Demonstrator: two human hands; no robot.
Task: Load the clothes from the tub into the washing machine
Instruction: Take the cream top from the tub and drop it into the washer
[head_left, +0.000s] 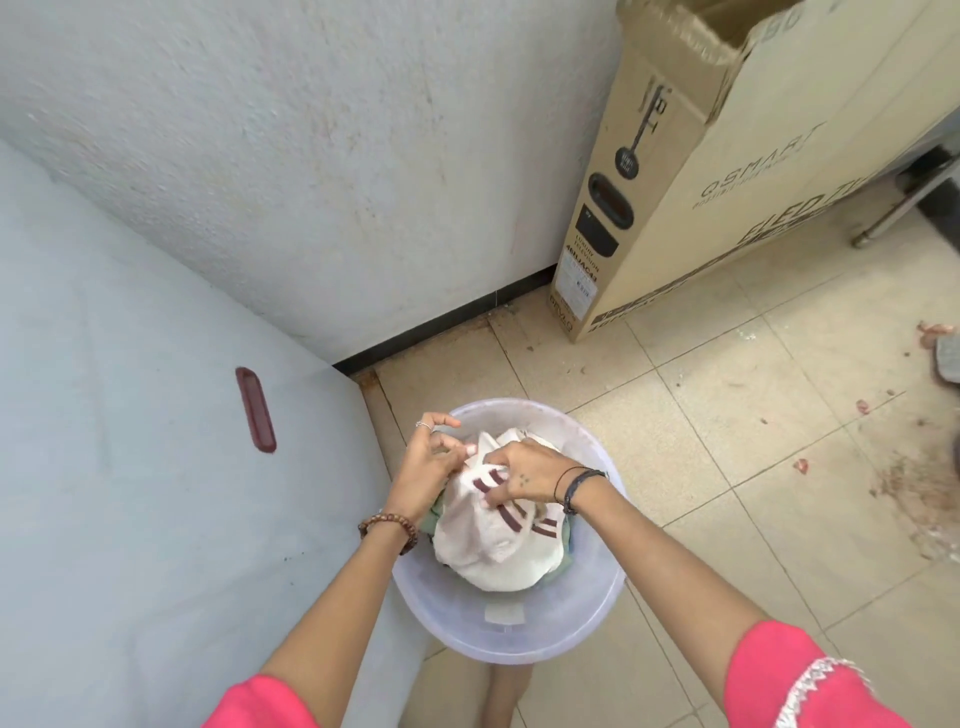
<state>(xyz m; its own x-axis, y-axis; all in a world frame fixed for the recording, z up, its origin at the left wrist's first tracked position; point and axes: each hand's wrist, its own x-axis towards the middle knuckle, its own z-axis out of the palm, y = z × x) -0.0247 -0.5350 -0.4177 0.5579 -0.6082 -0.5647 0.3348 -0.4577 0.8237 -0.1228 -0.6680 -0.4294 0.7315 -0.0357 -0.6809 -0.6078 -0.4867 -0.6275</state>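
Observation:
A translucent pale tub stands on the tiled floor below me. It holds a heap of clothes, topped by a cream garment with dark maroon stripes; green cloth peeks out under it. My left hand pinches the cream cloth at the heap's left side. My right hand grips a bunched fold of the same garment at the top. The pale grey washing machine with a maroon handle fills the left of the view, right beside the tub.
A grey wall rises behind the tub. A tall cardboard TV box leans at the back right, with a metal leg beyond it. Dirt and pink scraps litter the tiles on the right.

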